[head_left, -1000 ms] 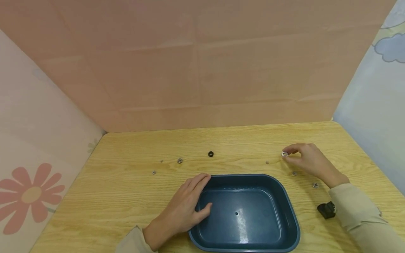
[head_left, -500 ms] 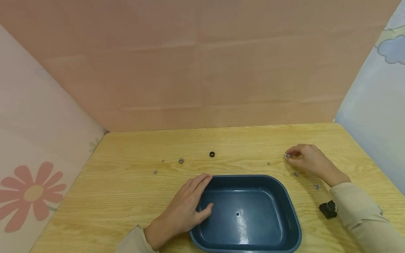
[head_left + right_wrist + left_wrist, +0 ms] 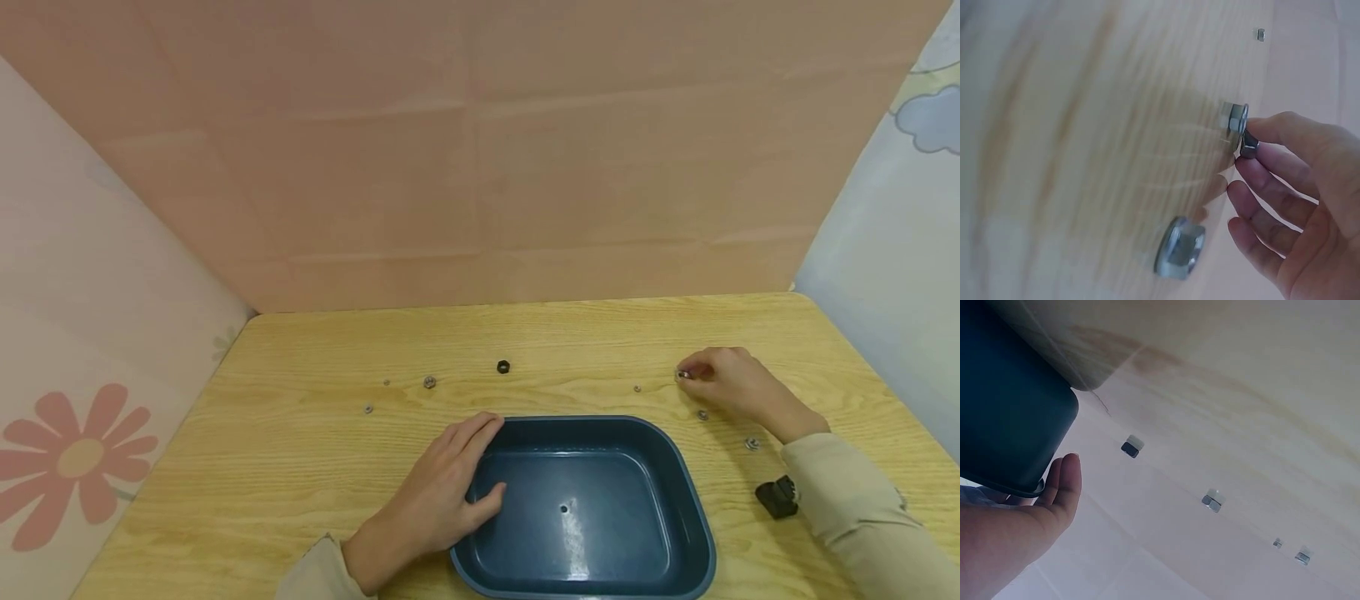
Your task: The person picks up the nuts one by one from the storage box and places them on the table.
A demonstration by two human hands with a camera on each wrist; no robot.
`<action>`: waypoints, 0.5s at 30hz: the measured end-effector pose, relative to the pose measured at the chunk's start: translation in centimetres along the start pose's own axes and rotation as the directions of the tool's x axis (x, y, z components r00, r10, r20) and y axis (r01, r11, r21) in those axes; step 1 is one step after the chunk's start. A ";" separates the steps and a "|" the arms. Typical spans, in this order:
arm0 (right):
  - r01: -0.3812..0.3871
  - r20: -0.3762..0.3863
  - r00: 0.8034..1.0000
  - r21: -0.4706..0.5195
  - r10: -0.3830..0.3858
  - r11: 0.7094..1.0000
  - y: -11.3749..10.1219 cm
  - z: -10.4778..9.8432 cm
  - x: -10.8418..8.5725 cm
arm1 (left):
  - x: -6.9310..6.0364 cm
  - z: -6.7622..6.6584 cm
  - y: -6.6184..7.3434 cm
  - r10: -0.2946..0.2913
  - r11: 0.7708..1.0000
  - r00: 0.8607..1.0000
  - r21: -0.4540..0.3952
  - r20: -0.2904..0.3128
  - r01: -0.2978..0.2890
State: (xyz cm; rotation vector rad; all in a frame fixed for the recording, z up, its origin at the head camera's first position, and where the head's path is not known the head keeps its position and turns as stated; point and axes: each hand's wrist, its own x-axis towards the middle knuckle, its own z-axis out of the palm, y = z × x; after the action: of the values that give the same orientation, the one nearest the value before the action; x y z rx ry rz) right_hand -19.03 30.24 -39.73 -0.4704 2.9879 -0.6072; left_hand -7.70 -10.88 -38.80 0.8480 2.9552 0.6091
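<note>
My right hand [image 3: 731,383] pinches a metal nut [image 3: 682,375] between thumb and fingertips, low over the right part of the table. In the right wrist view a flanged nut [image 3: 1238,117] sits on the wood close to those fingertips, and a larger flanged nut [image 3: 1180,250] lies nearer. My left hand [image 3: 438,487] rests on the far left corner of a dark blue plastic tray [image 3: 693,508]. Its fingers lie along the rim and its thumb reaches over the inside. From the left wrist, the fingertips [image 3: 1070,472] show past the tray's outer edge.
A black hex nut [image 3: 503,367], a silver nut [image 3: 429,382] and smaller nuts [image 3: 368,409] lie beyond the tray. One tiny nut [image 3: 637,388] is left of my right hand. A black object [image 3: 777,497] lies by the right sleeve. Walls border the table's back and sides.
The pinched nut has turned from showing its hole to a more edge-on tilt, and my right hand has come slightly lower. My left hand keeps its place on the tray.
</note>
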 end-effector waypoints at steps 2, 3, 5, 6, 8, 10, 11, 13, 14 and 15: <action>0.002 0.000 1.000 0.000 -0.002 1.000 0.1 0.0 0.0 | 0.0 0.0 0.0 0.002 1.000 1.000 0.004 -0.001 -0.002; 0.003 0.001 1.000 0.001 -0.003 1.000 0.1 0.0 0.0 | 0.1 0.1 0.0 0.003 1.000 1.000 0.005 -0.001 -0.003; 0.003 0.002 1.000 0.004 -0.003 1.000 0.1 0.0 -0.1 | 0.1 0.1 0.0 0.006 1.000 1.000 0.007 -0.003 -0.006; 0.003 0.004 1.000 0.007 -0.003 1.000 0.2 0.0 -0.1 | 0.1 0.1 0.0 0.007 1.000 1.000 0.010 -0.004 -0.007; 0.002 0.007 1.000 0.013 -0.002 1.000 0.2 0.0 -0.2 | 0.2 0.1 0.0 0.010 1.000 1.000 0.015 -0.006 -0.010; -0.001 0.006 1.000 0.019 0.001 1.000 0.2 -0.1 -0.3 | 0.2 0.1 0.0 0.015 1.000 1.000 0.020 -0.005 -0.015; -0.004 0.002 1.000 0.024 0.003 1.000 0.2 -0.1 -0.4 | 0.2 0.1 0.0 0.018 1.000 1.000 0.023 -0.004 -0.018; -0.016 -0.001 1.000 0.031 0.016 0.999 0.1 -0.2 -0.5 | 0.2 0.0 -0.1 0.030 0.999 1.000 0.032 -0.003 -0.029; -0.021 -0.004 1.000 0.035 0.021 0.999 0.0 -0.2 -0.6 | 0.2 0.0 -0.1 0.038 0.998 0.999 0.041 -0.003 -0.038; -0.028 -0.007 1.000 0.041 0.029 0.999 0.0 -0.3 -0.7 | 0.2 -0.1 -0.2 0.045 0.998 0.999 0.048 -0.004 -0.045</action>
State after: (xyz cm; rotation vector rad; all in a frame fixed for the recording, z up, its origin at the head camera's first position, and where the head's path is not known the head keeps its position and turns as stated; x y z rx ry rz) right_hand -18.38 30.54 -39.49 -0.4228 2.9777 -0.6677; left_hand -8.01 -10.94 -38.77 0.9209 2.9744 0.5450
